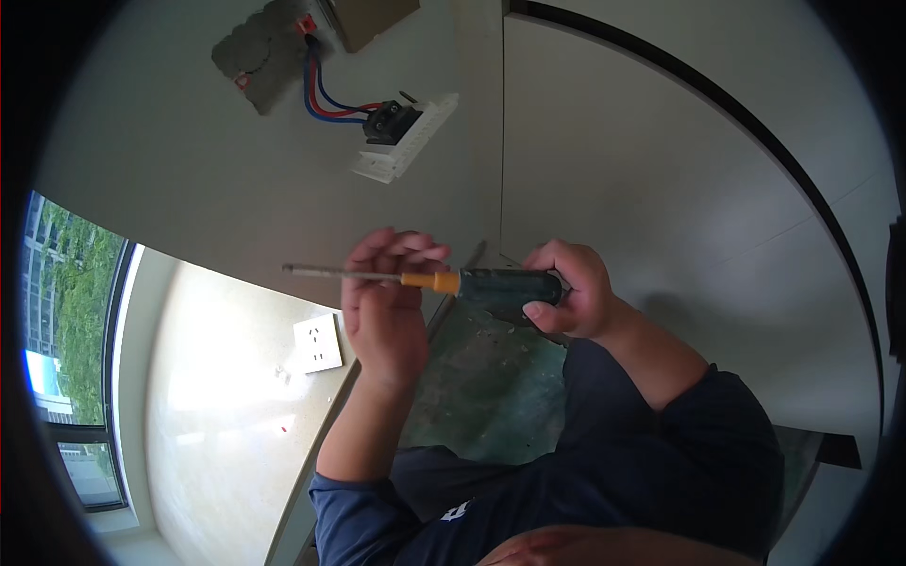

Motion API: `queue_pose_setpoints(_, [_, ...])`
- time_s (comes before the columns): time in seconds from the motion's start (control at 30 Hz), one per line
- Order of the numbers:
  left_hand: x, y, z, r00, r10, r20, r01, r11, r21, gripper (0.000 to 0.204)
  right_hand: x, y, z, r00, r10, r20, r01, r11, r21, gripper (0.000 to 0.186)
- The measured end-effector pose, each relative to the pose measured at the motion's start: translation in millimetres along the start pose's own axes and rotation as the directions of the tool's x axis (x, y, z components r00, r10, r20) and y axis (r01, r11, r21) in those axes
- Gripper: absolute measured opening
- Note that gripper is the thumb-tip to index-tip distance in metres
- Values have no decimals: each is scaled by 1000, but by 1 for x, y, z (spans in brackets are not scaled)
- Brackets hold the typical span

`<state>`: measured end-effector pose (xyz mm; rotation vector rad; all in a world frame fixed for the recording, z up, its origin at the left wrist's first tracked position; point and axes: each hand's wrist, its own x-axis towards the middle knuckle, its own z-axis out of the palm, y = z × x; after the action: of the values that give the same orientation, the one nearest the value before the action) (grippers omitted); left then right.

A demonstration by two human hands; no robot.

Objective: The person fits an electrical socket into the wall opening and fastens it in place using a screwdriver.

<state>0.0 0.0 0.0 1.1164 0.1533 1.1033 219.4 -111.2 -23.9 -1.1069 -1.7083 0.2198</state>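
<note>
My right hand (580,291) is closed round the butt of a screwdriver (500,286) with a dark green handle and an orange collar. Its thin metal shaft points left and crosses in front of the palm of my left hand (385,307). The fingers of that hand are loosely bent and apart, not wrapped round the shaft. Beyond both hands, a wall socket (394,123) with a white frame hangs out of the wall on red and blue wires (326,99). These run from a rough wall recess (260,57), where a small red part shows.
On the pale ledge (226,377) at left lies a white socket faceplate (318,342), by a window (75,321). A light panel (651,141) with a dark curved edge stands at right. Below my hands is a stained greenish surface (486,396). A brown box-like piece (373,19) sits beside the recess.
</note>
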Motion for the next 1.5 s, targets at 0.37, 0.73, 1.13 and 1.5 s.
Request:
queue_pose_setpoints(0.37, [87, 55, 44, 980, -74, 186, 124, 954, -273, 41, 40, -37, -11, 810, -497, -312, 428, 864, -267, 49])
queue_pose_setpoints(0.73, [99, 88, 48, 948, -219, 231, 227, 974, -9, 39, 77, -54, -46, 802, -558, -212, 447, 797, -407, 56])
queue_pose_setpoints(1.13, [106, 78, 36, 969, -125, 212, 135, 990, -33, 25, 90, -54, -43, 801, -572, -178, 436, 761, -480, 53])
queue_pose_setpoints(1.5, [106, 73, 31, 973, -91, 213, 114, 989, -96, 25, 92, -60, -51, 809, -578, -108, 444, 722, -530, 41])
